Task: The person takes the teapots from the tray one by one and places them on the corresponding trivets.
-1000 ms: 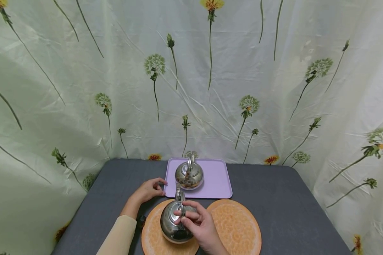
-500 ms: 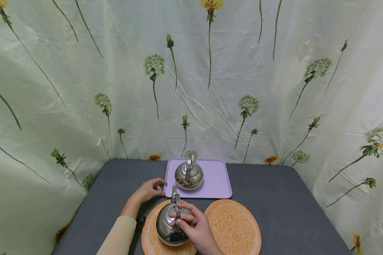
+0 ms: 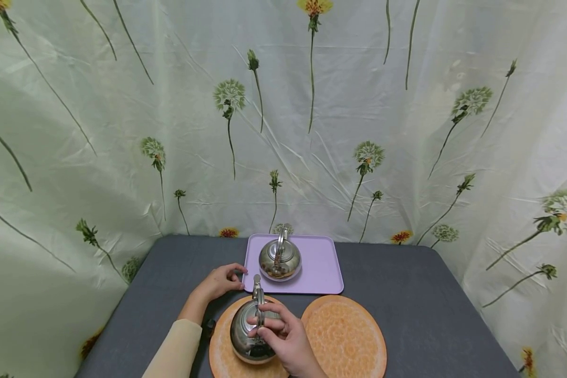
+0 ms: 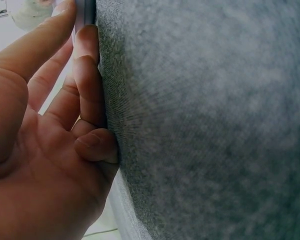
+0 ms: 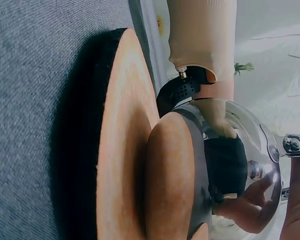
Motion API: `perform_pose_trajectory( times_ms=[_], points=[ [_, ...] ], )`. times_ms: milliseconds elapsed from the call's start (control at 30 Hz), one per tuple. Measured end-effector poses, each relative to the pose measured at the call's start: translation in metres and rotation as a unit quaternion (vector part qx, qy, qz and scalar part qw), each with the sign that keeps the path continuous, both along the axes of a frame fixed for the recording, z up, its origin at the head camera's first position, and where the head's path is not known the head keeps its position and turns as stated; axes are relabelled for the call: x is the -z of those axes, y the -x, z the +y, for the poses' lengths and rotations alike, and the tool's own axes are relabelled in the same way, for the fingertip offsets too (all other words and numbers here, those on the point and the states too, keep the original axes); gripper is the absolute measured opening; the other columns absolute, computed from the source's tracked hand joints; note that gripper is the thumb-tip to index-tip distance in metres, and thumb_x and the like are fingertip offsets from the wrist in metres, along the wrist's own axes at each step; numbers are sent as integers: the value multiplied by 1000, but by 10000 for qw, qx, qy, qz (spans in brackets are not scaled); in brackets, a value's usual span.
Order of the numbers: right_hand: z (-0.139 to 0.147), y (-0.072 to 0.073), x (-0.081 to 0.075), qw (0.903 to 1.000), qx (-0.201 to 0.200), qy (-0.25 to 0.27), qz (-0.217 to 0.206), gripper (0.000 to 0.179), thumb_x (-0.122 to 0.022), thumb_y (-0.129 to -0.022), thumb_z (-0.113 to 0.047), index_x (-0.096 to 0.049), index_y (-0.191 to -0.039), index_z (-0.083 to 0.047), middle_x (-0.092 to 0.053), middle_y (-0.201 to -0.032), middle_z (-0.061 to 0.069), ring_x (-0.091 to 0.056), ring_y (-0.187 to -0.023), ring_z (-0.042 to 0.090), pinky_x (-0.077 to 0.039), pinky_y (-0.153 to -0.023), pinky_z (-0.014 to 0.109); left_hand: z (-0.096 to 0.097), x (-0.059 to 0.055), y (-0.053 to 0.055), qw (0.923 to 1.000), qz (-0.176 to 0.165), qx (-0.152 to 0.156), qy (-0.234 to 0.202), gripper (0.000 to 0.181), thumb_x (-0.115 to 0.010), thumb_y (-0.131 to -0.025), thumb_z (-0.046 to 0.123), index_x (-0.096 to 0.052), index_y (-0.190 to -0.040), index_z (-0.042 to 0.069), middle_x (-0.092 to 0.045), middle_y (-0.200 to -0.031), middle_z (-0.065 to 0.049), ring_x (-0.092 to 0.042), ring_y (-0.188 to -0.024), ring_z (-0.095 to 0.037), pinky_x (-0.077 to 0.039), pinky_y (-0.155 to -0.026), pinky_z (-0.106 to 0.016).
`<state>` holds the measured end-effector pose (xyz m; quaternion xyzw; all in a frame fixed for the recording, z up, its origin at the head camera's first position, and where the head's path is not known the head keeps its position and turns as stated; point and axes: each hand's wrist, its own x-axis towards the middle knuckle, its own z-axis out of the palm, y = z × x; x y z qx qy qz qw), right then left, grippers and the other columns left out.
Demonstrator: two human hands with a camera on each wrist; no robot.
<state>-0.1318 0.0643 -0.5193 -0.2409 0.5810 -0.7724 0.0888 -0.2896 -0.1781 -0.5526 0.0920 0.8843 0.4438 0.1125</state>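
My right hand (image 3: 290, 338) grips the upright handle of a shiny steel teakettle (image 3: 245, 338), thumb on one side and fingers on the other. This kettle stands upright at the left orange round placemat (image 3: 219, 341), its spout pointing toward the tray. In the right wrist view the kettle's mirrored body (image 5: 242, 117) sits right at the mat's surface. My left hand (image 3: 219, 281) is at the left edge of a lilac tray (image 3: 321, 268). In the left wrist view its thumb lies over the tray rim (image 4: 84, 15), with fingers curled against the side. A second steel teakettle (image 3: 280, 265) stands on the tray.
A second orange round placemat (image 3: 347, 338) lies to the right, beside the first. The dark grey table (image 3: 420, 310) extends on both sides. A pale curtain (image 3: 312, 157) printed with dandelions hangs behind the table and along its sides.
My right hand has shifted the front kettle to the left over the left placemat, mostly in the first half second. My left hand, the tray and the rear kettle stay put.
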Motion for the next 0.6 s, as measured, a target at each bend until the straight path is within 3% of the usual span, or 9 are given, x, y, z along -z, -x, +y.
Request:
perform_pose_trajectory(
  times_ms=[367,600],
  points=[
    [-2,-4,3,9999,-129,34,-75,51,-63,-103,-1,-39,-144,19,-58,-125,50,-77,-101,3,-58,-93,23,0,2,2,10000,19,-8,73,34,-83,-88,10,-73,-120,12,-65,-77,0,-54,-68,-15,-41,-67,-30],
    [-5,-6,7,9989,-312,335,68,50,-61,-103,2,-36,-141,23,-50,-121,57,-77,-104,4,-58,-94,23,-1,3,2,10000,-9,-19,79,33,-82,-89,10,-73,-121,12,-66,-77,0,-54,-67,-14,-41,-65,-28]
  ],
)
